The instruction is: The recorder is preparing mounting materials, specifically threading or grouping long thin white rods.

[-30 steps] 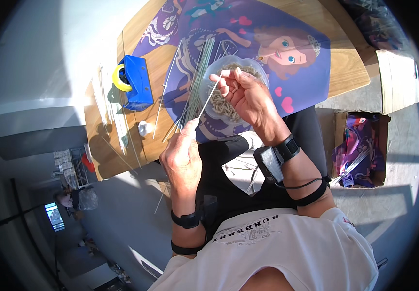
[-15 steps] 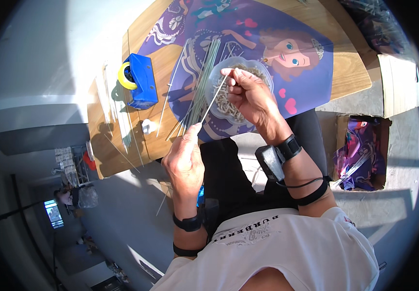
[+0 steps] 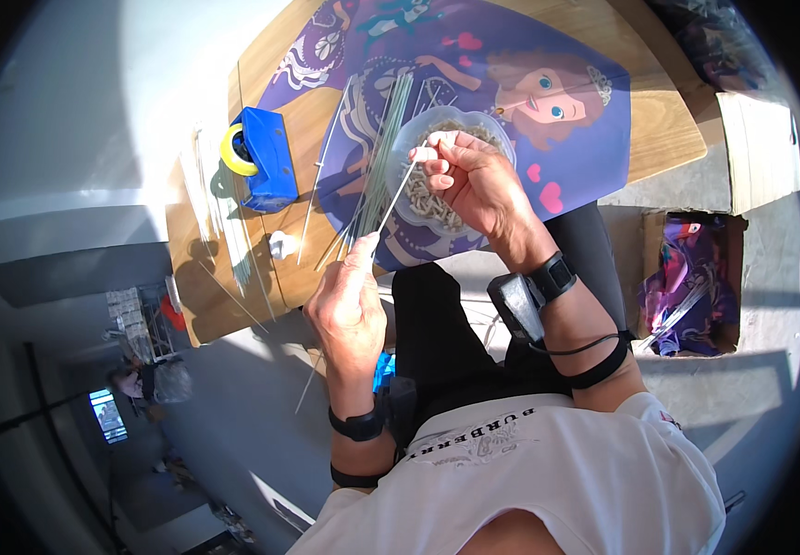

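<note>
A thin white rod (image 3: 397, 197) slants between my two hands, over the edge of a clear scalloped plastic bowl (image 3: 401, 155). My left hand (image 3: 348, 305) is closed on the rod's lower end, thumb and forefinger pinched near the table edge. Above the bowl, the fingertips of my right hand (image 3: 476, 180) pinch the rod's upper end. Whether they also hold a small piece there is hidden. Many short beige tube-like pieces (image 3: 426, 198) fill the bowl. Left of it lies a bundle of thin pale green rods (image 3: 383, 148) on a purple printed sheet (image 3: 594, 166).
A blue tape dispenser (image 3: 273, 162) with yellow tape stands on the wooden table (image 3: 303, 236), left of the sheet. More thin rods (image 3: 238, 245) and a small white lump (image 3: 281, 244) lie near it. An open cardboard box (image 3: 735, 277) with purple printed material is on the floor at right.
The fingertips of my right hand have moved slightly down and left along the rod's upper end. My left hand has shifted a little left, still gripping the rod.
</note>
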`<state>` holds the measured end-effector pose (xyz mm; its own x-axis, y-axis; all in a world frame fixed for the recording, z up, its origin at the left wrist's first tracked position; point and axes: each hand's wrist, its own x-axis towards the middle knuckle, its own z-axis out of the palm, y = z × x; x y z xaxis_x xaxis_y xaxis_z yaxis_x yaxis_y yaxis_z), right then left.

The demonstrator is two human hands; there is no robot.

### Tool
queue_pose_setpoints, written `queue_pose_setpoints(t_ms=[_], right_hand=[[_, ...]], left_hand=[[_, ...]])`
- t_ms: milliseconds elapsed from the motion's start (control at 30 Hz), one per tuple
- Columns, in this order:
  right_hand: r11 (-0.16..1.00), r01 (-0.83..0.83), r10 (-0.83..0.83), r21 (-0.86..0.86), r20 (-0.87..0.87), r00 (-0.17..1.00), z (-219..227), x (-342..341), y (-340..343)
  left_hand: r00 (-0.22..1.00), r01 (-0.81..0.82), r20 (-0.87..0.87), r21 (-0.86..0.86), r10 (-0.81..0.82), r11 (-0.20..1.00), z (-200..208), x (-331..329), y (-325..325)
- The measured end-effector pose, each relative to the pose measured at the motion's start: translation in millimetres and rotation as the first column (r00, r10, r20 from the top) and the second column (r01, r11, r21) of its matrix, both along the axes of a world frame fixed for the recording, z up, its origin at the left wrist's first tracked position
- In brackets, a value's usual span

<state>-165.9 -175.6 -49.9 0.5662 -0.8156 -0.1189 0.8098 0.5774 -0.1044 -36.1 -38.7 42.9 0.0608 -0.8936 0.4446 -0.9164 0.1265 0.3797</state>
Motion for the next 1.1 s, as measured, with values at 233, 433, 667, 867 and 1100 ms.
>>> queue_pose_setpoints(t_ms=[233, 433, 667, 867, 1100], right_hand=[[0.979, 0.135, -0.138, 0.155, 0.011, 0.990, -3, 5, 3], [0.982, 0.163, -0.172, 0.097, 0.083, 0.982, -13, 9, 3], [0.991, 0.102, -0.107, 0.085, 0.049, 0.993, 0, 5, 3], [0.983, 0.144, -0.136, 0.111, -0.076, 0.988, -4, 5, 5], [0.977, 0.157, -0.156, 0.146, -0.019, 0.988, 8, 1, 6]], left_hand=[[1.000, 0.007, -0.012, -0.020, -0.008, 1.000, -2, -1, -1], [1.000, 0.006, -0.008, 0.015, -0.006, 1.000, 2, -3, 0], [1.000, -0.005, -0.003, 0.028, 0.005, 1.000, 2, -4, 1], [1.000, 0.019, 0.003, -0.036, -0.019, 0.999, 1, -3, -3], [1.000, -0.009, 0.006, 0.012, 0.009, 1.000, 2, -7, -4]])
